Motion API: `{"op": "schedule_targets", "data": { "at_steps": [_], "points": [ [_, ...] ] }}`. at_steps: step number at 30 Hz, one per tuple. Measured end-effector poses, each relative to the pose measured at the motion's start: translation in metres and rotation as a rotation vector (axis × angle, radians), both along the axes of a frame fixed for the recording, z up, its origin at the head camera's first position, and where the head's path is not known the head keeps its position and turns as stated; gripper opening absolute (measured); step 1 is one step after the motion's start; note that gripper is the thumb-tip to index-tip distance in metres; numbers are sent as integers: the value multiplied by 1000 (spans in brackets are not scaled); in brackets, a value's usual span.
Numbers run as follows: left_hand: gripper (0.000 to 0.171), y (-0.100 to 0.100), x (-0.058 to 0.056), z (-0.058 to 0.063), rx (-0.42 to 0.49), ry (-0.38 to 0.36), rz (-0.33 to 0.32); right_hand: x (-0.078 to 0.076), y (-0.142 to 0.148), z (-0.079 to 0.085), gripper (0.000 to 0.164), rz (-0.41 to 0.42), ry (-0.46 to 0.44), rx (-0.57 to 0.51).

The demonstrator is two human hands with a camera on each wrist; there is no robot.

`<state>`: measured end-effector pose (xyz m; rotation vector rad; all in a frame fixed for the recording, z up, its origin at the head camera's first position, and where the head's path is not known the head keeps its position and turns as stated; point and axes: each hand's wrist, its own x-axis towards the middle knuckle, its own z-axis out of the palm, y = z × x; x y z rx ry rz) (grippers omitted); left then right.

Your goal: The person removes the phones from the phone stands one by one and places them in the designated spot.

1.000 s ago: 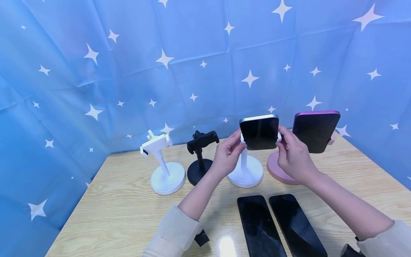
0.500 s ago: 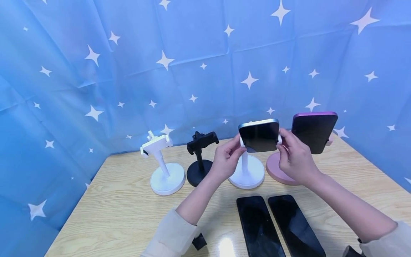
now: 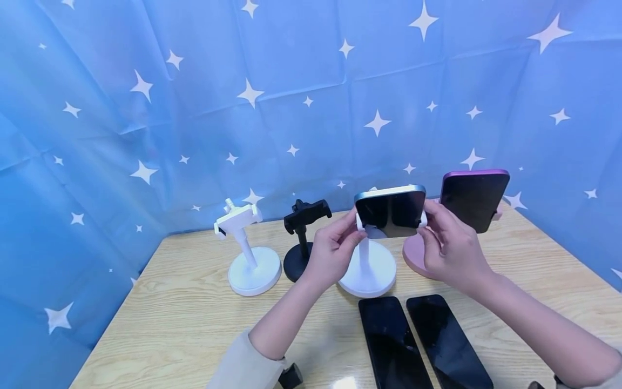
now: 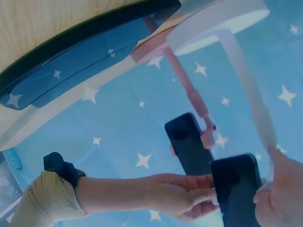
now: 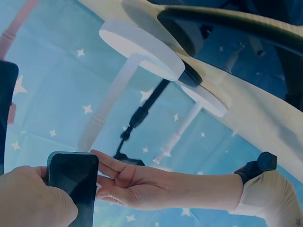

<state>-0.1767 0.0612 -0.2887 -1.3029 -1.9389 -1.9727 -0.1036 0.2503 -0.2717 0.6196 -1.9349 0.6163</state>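
one blue-edged phone (image 3: 390, 210) sits in the white clamp (image 3: 360, 222) of a white stand (image 3: 366, 270), right of the middle of the table (image 3: 160, 319), with a hand at either side. the left hand (image 3: 332, 249) has thumb and fingers together, pinching the phone's left side at the clamp's left end; the right hand (image 3: 455, 251) does the same on the right side, its thumb low and its fingers behind. the screen faces the near side and tips downward, with dark reflections in it.

just right of that stand is a pink stand (image 3: 417, 254) bearing a purple-edged phone (image 3: 473, 202), partly behind the right hand. to the left come a black stand (image 3: 302, 237), its base partly covered by the left hand, and farther left a second white stand (image 3: 246, 249); no phone sits in either.

on the near side, a left dark phone (image 3: 394, 343) and a right dark phone (image 3: 449, 343) lie face up, side by side with a narrow gap between them. a pale sleeve (image 3: 243, 362) and a black wrist device (image 3: 290, 376) show on the left arm. a blue curtain (image 3: 204, 124) with white stars hangs along the far side.
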Motion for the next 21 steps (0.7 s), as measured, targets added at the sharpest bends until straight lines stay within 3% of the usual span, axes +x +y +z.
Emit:
{"op": "schedule_targets", "data": {
  "at_steps": [4, 7, 16, 21],
  "points": [
    [45, -12, 11, 4, 0, 0, 4, 8, -8, 1, 36, 34, -3, -16],
    [44, -21, 19, 6, -2, 10, 25, 12, -15, 2, 48, 62, 14, -27],
    [42, -51, 44, 12, -25, 28, 99, 23, -38, 4, 44, 167, 38, -54],
    [43, -67, 53, 8, -34, 19, 98, 29, -48, 0, 43, 251, -50, -53]
  ]
}}
